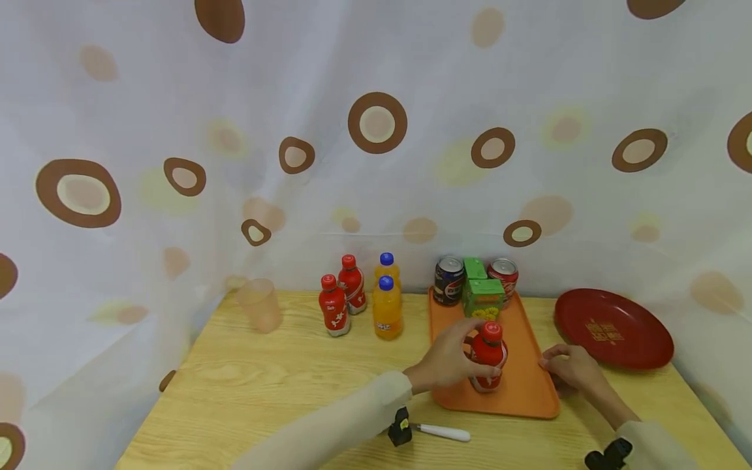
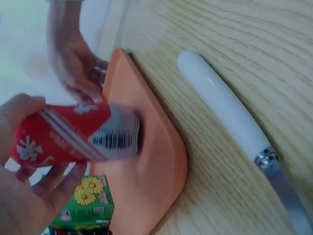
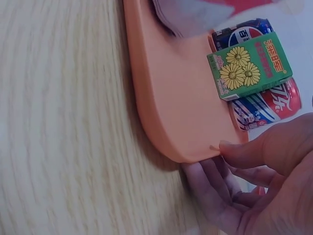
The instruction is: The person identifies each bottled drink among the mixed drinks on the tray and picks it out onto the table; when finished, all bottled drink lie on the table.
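Note:
My left hand (image 1: 449, 358) grips a red plastic drink bottle (image 1: 489, 352) with a red cap, thumb and fingers wrapped round its sides. The bottle is upright at the near half of an orange tray (image 1: 522, 352), its barcoded base (image 2: 116, 134) close over the tray floor. At the tray's right edge my right hand (image 1: 571, 369) pinches the rim, thumb (image 3: 234, 152) on top and fingers outside and below. Toward the tray's back stand green drink cartons (image 1: 485, 298) with yellow flowers, a dark blue can (image 1: 448, 282) and a red can (image 1: 504, 277).
Left of the tray stand two orange drink bottles (image 1: 388, 313) with blue caps and two more red bottles (image 1: 335, 307). A translucent cup (image 1: 260, 305) is farther left. A knife (image 1: 443, 432) with a white handle lies before the tray. The dark red plate (image 1: 613, 329) sits at right.

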The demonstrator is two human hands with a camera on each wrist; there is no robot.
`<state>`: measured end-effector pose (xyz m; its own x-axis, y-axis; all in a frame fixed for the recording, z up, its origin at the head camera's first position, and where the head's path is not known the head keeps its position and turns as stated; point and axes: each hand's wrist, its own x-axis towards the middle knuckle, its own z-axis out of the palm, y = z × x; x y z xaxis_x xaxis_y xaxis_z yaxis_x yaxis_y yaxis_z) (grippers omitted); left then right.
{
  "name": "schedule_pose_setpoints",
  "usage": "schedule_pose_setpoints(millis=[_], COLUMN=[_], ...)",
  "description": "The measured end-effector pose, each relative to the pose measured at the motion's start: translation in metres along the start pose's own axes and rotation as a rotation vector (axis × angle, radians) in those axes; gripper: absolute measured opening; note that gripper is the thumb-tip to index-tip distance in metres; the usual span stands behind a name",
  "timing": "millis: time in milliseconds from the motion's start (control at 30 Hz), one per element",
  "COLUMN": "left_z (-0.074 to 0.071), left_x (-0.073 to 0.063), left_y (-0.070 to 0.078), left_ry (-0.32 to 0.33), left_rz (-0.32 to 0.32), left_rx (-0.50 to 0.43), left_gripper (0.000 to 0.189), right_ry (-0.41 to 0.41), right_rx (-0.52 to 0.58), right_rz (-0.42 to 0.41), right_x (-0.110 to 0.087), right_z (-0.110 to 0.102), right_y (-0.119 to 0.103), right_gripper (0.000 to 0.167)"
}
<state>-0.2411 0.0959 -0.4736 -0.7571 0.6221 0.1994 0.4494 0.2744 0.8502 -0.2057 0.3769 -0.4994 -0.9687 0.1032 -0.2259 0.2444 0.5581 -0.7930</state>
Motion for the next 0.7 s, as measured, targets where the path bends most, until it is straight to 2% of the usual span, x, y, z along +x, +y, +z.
schedule_pose_setpoints(millis=[133,200,300,433,600,700], left_z=[-0.007,-0.014,-0.030,-0.058,-0.102,-0.126], left_x=[-0.004,-0.007,-0.014,-0.028,-0.052,-0.067], left_y=[0.001,0.004,0.011,0.016,0.014,0.008], left_ry=[-0.008,0.011,0.048,0.074,0.111,0.170], left_rz=[-0.057,-0.071,-0.049,-0.014,-0.014,-0.021], left_rx=[-0.136,-0.167,-0.204,-0.255,-0.186,-0.121], left_gripper=[0.067,0.067,0.070,0.069,0.071,0.071], right_ry=[-0.013,-0.009,-0.009,-0.012,-0.002,-0.005], right_rx=[0.027,0.024,0.004,-0.014,-0.022,-0.019], right_rz=[0.006,0.007,-0.007,-0.018,-0.016,-0.025], right_x=[0.000,0.000,0.000,-0.001,-0.002,-0.002], right_z=[-0.003,-0.003,-0.001,0.002,0.003,0.003], right_y=[0.002,0.002,0.002,0.001,-0.001,0.000], right_gripper=[0.029,0.029,0.028,0.026,0.026,0.026])
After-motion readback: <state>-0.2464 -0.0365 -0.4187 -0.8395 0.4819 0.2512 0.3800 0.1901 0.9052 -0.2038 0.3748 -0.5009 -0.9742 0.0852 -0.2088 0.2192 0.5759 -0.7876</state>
